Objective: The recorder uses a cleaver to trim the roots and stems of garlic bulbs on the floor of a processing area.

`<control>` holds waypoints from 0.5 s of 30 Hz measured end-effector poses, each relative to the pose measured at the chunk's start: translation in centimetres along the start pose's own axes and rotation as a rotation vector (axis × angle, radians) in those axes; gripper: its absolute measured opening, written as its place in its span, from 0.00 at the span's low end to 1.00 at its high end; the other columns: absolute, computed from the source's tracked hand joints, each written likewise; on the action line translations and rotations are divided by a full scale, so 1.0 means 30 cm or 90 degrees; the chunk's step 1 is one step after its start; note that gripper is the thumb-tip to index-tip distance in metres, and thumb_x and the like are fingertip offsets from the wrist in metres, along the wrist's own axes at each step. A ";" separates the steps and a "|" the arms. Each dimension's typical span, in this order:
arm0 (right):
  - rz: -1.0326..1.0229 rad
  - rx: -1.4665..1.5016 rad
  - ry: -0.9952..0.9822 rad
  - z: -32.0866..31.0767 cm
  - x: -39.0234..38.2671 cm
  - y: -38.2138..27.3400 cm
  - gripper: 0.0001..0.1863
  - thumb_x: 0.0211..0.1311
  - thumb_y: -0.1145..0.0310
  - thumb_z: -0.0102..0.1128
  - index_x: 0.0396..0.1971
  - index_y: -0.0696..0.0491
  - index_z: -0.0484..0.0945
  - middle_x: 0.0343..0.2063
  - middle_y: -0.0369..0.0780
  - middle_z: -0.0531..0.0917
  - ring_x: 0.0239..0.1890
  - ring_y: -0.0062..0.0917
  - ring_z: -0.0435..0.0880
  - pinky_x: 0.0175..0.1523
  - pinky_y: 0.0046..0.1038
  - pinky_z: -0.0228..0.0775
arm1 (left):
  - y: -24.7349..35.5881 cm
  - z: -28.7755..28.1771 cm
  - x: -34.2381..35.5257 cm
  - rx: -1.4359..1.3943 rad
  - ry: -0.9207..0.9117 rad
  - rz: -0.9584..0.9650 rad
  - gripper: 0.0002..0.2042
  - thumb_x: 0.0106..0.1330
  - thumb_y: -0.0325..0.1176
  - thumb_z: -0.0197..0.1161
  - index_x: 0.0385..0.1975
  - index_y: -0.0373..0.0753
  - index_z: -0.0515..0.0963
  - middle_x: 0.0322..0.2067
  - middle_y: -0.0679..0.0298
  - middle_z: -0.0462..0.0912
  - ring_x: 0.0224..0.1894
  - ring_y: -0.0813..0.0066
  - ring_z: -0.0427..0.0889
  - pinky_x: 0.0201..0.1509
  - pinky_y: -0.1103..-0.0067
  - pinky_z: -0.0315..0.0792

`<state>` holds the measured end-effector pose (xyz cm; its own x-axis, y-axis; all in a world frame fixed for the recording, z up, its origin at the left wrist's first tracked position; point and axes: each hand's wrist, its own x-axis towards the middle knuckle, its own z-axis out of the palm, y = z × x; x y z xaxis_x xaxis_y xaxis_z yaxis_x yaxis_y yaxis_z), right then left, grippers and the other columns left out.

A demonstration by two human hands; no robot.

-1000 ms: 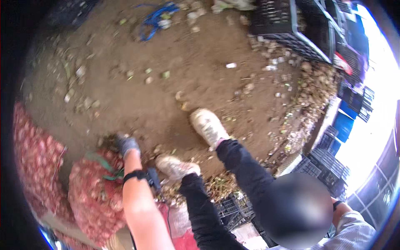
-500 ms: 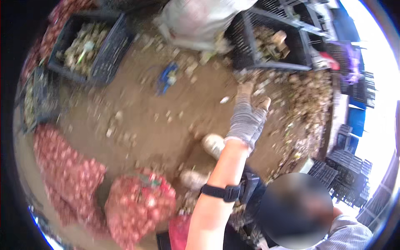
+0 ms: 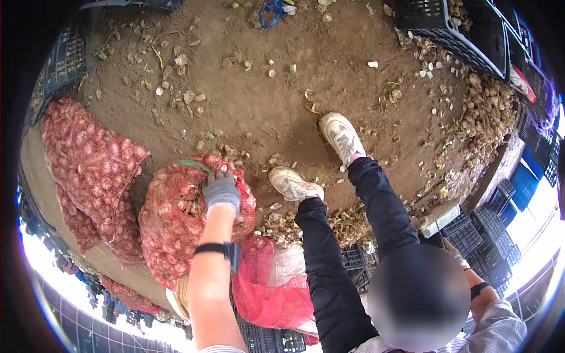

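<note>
My left hand (image 3: pixel 221 187), in a grey glove, grips the gathered top of a red mesh sack of bulbs (image 3: pixel 170 232), beside a green tie (image 3: pixel 188 165). A larger bulb-filled sack (image 3: pixel 91 159) lies to its left. My right hand (image 3: pixel 453 250) is at the lower right near a dark object (image 3: pixel 431 240), partly hidden by a blurred round patch; its grip is unclear. My feet, in dirty white shoes (image 3: pixel 341 138), rest on the dirt to the right of the held sack.
Black plastic crates (image 3: pixel 447 50) stand upper right and far left, with stacks along the right. A blue strap (image 3: pixel 271 15) lies on the dirt floor (image 3: pixel 229 82). Loose bulbs and husks (image 3: pixel 482 115) pile at the right. A loose red mesh bag (image 3: pixel 271 294) lies below my left shoe.
Half a second ago my left hand reached forward toward the upper crates; now it is back down, gripping the sack top. The view has shifted, leaving less of the far crates visible.
</note>
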<state>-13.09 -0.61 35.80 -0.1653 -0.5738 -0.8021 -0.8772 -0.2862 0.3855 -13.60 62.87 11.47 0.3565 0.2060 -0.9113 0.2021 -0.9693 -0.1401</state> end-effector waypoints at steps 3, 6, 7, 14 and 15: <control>-0.041 -0.132 0.056 -0.031 -0.022 -0.030 0.33 0.63 0.73 0.48 0.68 0.39 0.56 0.24 0.35 0.77 0.19 0.22 0.71 0.25 0.25 0.65 | -0.011 0.006 0.082 0.073 -0.101 -0.031 0.20 0.62 0.36 0.58 0.56 0.45 0.70 0.57 0.62 0.71 0.61 0.62 0.67 0.55 0.68 0.73; 0.017 -0.130 0.066 -0.063 -0.039 -0.060 0.33 0.63 0.72 0.49 0.68 0.40 0.57 0.21 0.35 0.75 0.18 0.21 0.69 0.23 0.26 0.63 | 0.001 0.005 0.121 0.083 -0.104 -0.082 0.16 0.64 0.36 0.57 0.52 0.45 0.75 0.53 0.64 0.77 0.54 0.66 0.77 0.48 0.71 0.78; -0.039 -0.143 0.065 -0.073 -0.037 -0.063 0.33 0.63 0.72 0.49 0.68 0.39 0.56 0.20 0.35 0.74 0.16 0.21 0.69 0.21 0.26 0.62 | 0.003 0.001 0.127 0.062 -0.134 -0.113 0.14 0.64 0.35 0.57 0.50 0.45 0.77 0.51 0.64 0.78 0.52 0.66 0.78 0.47 0.71 0.78; -0.009 -0.063 0.084 -0.191 0.071 -0.070 0.32 0.64 0.73 0.49 0.68 0.37 0.57 0.26 0.34 0.77 0.18 0.21 0.71 0.21 0.27 0.66 | -0.010 -0.032 0.107 -0.015 -0.225 -0.118 0.14 0.61 0.34 0.60 0.47 0.45 0.80 0.51 0.59 0.79 0.53 0.63 0.79 0.49 0.70 0.77; -0.053 -0.026 0.035 -0.206 0.088 -0.076 0.33 0.62 0.73 0.50 0.67 0.37 0.58 0.24 0.35 0.76 0.18 0.23 0.71 0.20 0.28 0.65 | -0.013 -0.034 0.099 -0.010 -0.227 -0.099 0.14 0.61 0.33 0.60 0.47 0.45 0.80 0.52 0.58 0.78 0.53 0.62 0.79 0.49 0.70 0.77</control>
<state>-8.73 -6.21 35.63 -0.0660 -0.5879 -0.8063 -0.8674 -0.3655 0.3375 -11.69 63.99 9.21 -0.0176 0.2879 -0.9575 0.2433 -0.9276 -0.2834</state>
